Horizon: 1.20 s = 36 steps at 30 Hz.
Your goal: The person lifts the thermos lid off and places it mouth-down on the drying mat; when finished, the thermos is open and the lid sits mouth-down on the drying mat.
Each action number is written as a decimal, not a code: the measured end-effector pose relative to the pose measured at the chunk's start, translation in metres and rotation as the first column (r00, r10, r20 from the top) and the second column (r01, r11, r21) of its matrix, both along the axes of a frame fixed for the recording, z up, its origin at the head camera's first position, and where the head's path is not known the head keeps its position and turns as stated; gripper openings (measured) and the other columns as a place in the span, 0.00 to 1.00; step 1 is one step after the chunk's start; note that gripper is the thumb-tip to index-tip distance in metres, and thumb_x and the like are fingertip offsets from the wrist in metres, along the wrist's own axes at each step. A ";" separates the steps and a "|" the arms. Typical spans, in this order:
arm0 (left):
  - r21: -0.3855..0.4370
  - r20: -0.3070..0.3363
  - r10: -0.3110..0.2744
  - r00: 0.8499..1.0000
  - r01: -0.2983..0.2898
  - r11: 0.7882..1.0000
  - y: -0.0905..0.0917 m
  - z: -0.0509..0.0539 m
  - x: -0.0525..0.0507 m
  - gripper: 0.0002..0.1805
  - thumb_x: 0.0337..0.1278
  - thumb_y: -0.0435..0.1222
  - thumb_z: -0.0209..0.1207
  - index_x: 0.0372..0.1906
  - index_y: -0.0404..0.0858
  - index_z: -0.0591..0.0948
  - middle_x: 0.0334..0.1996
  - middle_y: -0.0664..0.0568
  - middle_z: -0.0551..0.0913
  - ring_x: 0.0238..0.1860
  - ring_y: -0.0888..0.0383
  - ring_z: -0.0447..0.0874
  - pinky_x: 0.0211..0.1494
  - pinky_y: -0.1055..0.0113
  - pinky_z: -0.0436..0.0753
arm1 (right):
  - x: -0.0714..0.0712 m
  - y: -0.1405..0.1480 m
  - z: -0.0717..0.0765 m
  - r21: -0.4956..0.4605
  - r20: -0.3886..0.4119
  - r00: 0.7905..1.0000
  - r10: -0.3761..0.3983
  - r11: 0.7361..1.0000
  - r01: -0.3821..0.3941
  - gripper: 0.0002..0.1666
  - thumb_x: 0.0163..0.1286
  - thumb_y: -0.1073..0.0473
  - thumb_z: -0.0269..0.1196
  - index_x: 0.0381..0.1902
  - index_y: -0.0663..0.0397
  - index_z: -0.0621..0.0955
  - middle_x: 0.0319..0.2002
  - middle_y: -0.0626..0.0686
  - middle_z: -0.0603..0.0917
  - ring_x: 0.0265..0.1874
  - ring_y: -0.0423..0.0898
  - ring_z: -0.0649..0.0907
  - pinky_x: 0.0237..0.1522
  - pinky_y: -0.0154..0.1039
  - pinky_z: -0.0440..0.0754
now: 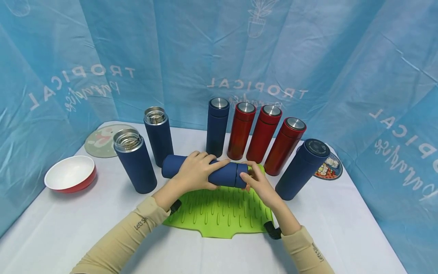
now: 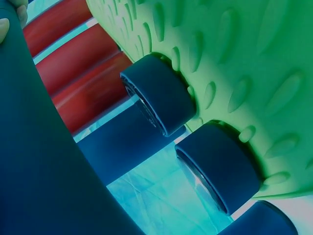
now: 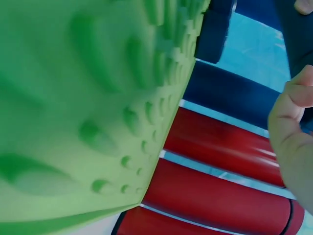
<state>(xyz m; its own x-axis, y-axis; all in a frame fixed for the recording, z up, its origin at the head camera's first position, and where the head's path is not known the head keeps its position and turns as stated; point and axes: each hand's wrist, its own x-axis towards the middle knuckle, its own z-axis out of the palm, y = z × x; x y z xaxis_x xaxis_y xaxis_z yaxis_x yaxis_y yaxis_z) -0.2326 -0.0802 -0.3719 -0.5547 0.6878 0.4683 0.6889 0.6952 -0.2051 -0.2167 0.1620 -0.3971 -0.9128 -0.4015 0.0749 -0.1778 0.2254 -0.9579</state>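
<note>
A dark blue thermos bottle [image 1: 224,175] lies sideways across the green mat [image 1: 219,213], held above it. My left hand [image 1: 196,171] grips the bottle's body from above. At its right end, my right hand [image 1: 261,182] holds the lid [image 1: 242,176] between thumb and fingers; a seam shows between lid and body. Two dark blue lids [image 2: 219,167] sit on the mat in the left wrist view; hands and bottle hide them in the head view. Left of my hands stand two blue thermoses without lids, the nearer one [image 1: 142,167] and the farther one [image 1: 161,140], silver necks bare.
Behind the mat stand a blue thermos [image 1: 217,129] and three red thermoses [image 1: 262,135], silver-topped. A blue thermos [image 1: 297,175] with a dark printed top stands at right, by a patterned coaster [image 1: 333,172]. A red-and-white bowl [image 1: 70,173] and a round mat [image 1: 97,146] lie left.
</note>
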 end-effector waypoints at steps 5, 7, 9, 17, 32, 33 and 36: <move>-0.005 -0.033 -0.014 0.999 0.013 1.000 0.000 0.001 -0.001 0.45 0.27 0.64 0.67 0.61 0.54 0.72 0.43 0.49 0.82 0.40 0.49 0.80 0.46 0.57 0.77 | -0.002 0.004 -0.005 -0.003 -0.055 0.998 0.042 0.999 -0.043 0.26 0.71 0.57 0.50 0.65 0.51 0.59 0.49 0.64 0.70 0.35 0.54 0.75 0.37 0.46 0.76; -0.007 -0.023 -0.012 1.000 0.012 1.000 0.000 0.000 -0.002 0.45 0.28 0.64 0.67 0.61 0.54 0.72 0.42 0.49 0.82 0.40 0.50 0.80 0.46 0.57 0.77 | -0.002 0.005 -0.006 -0.005 -0.057 0.997 0.056 0.998 -0.056 0.29 0.70 0.58 0.51 0.66 0.51 0.57 0.51 0.64 0.69 0.40 0.53 0.75 0.41 0.44 0.76; -0.007 0.002 -0.008 1.000 0.008 1.000 -0.001 0.000 -0.001 0.45 0.28 0.63 0.67 0.61 0.54 0.72 0.42 0.50 0.82 0.40 0.50 0.80 0.46 0.56 0.77 | -0.002 0.006 -0.007 0.001 -0.059 0.996 0.067 0.998 -0.067 0.31 0.69 0.57 0.53 0.66 0.49 0.57 0.52 0.63 0.69 0.44 0.54 0.76 0.44 0.44 0.77; -0.014 0.071 -0.003 0.997 0.004 1.000 -0.001 -0.001 0.002 0.44 0.28 0.61 0.68 0.60 0.53 0.73 0.41 0.50 0.81 0.39 0.51 0.79 0.45 0.56 0.77 | 0.003 0.008 -0.003 0.115 -0.100 0.990 0.103 0.989 -0.091 0.32 0.65 0.56 0.59 0.64 0.41 0.61 0.54 0.58 0.67 0.47 0.56 0.74 0.45 0.45 0.77; -0.003 0.187 0.010 0.982 -0.009 1.000 -0.002 0.003 0.003 0.44 0.29 0.60 0.69 0.61 0.52 0.73 0.44 0.49 0.81 0.42 0.51 0.80 0.48 0.54 0.76 | 0.000 0.010 -0.008 0.156 -0.269 0.958 0.101 0.986 -0.060 0.50 0.53 0.64 0.68 0.68 0.48 0.53 0.61 0.61 0.63 0.53 0.59 0.73 0.52 0.55 0.73; -0.003 0.196 0.010 0.981 -0.009 1.000 -0.002 0.003 0.003 0.44 0.30 0.60 0.69 0.61 0.52 0.72 0.44 0.49 0.81 0.42 0.51 0.80 0.48 0.54 0.76 | 0.000 0.010 -0.008 0.167 -0.297 0.949 0.106 0.984 -0.058 0.51 0.51 0.66 0.68 0.67 0.49 0.54 0.61 0.61 0.63 0.53 0.60 0.73 0.51 0.55 0.74; -0.014 0.235 0.027 0.972 -0.024 1.000 -0.001 0.004 0.004 0.44 0.30 0.60 0.68 0.62 0.53 0.71 0.45 0.49 0.80 0.44 0.51 0.79 0.48 0.54 0.76 | -0.002 0.009 -0.009 0.209 -0.405 0.905 0.133 0.977 -0.050 0.51 0.47 0.71 0.70 0.65 0.50 0.56 0.61 0.59 0.63 0.55 0.58 0.72 0.50 0.54 0.76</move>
